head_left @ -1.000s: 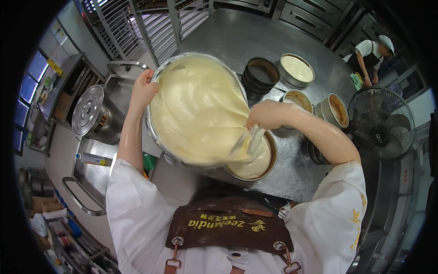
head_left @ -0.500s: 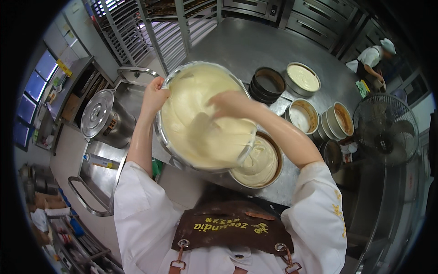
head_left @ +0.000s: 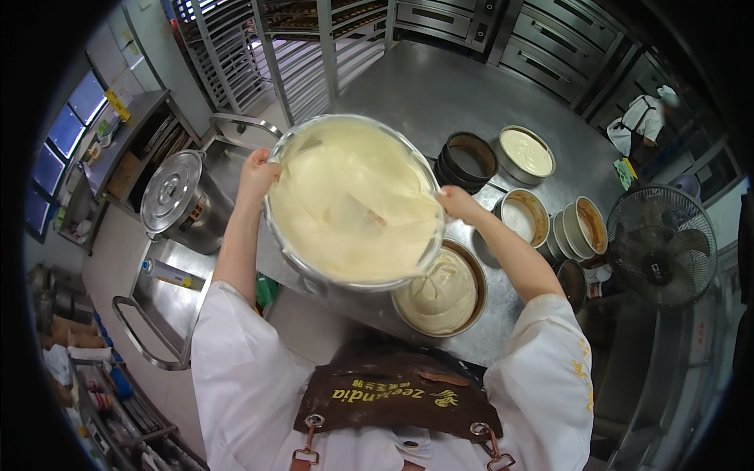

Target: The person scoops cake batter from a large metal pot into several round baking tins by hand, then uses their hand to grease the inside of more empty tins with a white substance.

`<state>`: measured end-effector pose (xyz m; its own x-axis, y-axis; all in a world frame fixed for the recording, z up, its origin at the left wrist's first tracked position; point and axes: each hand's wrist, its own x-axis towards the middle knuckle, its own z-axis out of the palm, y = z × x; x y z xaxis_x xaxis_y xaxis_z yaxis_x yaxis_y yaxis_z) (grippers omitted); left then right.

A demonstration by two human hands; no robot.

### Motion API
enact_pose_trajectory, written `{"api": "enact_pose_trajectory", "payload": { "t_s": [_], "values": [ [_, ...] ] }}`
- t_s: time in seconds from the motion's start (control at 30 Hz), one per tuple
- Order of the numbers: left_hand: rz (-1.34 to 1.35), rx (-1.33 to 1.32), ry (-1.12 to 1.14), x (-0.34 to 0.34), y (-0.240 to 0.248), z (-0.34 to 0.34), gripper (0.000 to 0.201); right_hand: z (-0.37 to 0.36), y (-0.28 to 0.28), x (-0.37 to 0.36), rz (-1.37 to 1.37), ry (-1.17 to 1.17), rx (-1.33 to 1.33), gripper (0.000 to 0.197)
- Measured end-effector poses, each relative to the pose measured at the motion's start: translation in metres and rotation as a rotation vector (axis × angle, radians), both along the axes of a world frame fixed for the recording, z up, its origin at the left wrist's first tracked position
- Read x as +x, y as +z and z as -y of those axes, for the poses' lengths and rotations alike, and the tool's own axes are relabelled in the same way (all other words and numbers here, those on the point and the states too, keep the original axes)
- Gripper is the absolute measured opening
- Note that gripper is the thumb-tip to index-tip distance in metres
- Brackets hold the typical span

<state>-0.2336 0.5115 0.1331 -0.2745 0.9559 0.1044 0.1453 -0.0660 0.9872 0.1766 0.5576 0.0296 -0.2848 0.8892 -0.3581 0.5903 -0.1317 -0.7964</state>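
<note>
A stainless-steel worktable [head_left: 385, 86] spreads away from the person, with a standing fan [head_left: 662, 246] to its right. At its near left, the person holds up a large metal mixing bowl [head_left: 353, 284] full of pale, smooth batter [head_left: 345, 173]. Just right of it and nearer, a round cake tin [head_left: 477, 271] holds a swirled mound of batter; a filled oval-looking tin [head_left: 514, 166] stands farther off, beside stacked dark rings [head_left: 448, 169]. The left hand [head_left: 259, 174] curls around the bowl's left rim; the right hand [head_left: 459, 204] pinches its right rim. A scraper-like shape [head_left: 353, 213] blurs within the batter.
</note>
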Motion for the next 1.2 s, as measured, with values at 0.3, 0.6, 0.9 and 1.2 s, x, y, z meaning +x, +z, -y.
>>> {"api": "enact_pose_trajectory", "payload": {
  "t_s": [0.3, 0.6, 0.9, 1.2],
  "values": [
    [0.123, -0.085, 0.152, -0.021, -0.021, 0.01, 0.014, 0.141, 0.065, -0.052, -0.873, -0.18, -0.615, 0.03],
    [0.37, -0.09, 0.304, -0.054, -0.061, 0.06, 0.017, 0.151, 0.058, -0.042, -0.699, 0.172, -0.2, 0.024],
    [0.42, 0.024, 0.335, -0.027, -0.07, 0.089, 0.015, 0.171, -0.033, 0.006, 0.398, 0.889, 0.647, 0.043],
    [0.416, -0.102, 0.557, -0.046, -0.095, 0.175, 0.022, 0.172, -0.053, 0.022, 0.892, 0.711, 0.046, 0.043]
  ]
}}
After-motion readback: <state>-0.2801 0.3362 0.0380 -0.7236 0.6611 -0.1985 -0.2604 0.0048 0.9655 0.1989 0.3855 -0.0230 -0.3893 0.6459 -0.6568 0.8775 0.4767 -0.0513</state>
